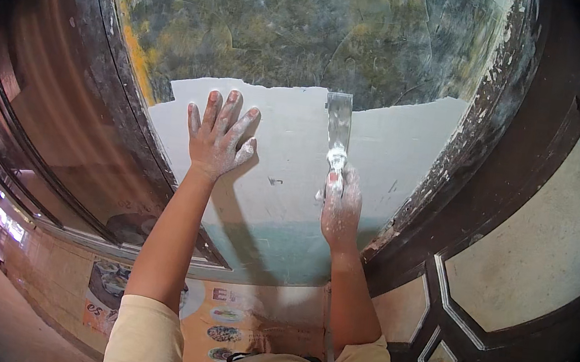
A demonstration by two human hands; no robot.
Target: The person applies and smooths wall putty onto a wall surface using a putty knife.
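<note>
White coating [288, 134] — scraper [339, 124] at ragged edge [279, 87], left hand [214, 142] well apart.

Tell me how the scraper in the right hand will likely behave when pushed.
The scraper looks thin-bladed and metallic, so it may flex slightly yet stay fairly stiff. Its narrow form suggests low weight. Its white-smeared handle might feel slippery.

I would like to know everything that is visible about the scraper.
The scraper has a long, flat, metal-looking blade, slightly wider at its far end and smeared with white. Thick white residue coats the neck; the right hand grips the handle, hiding much of it. The blade points up, its tip at the border between the white layer and the dark surface.
</note>
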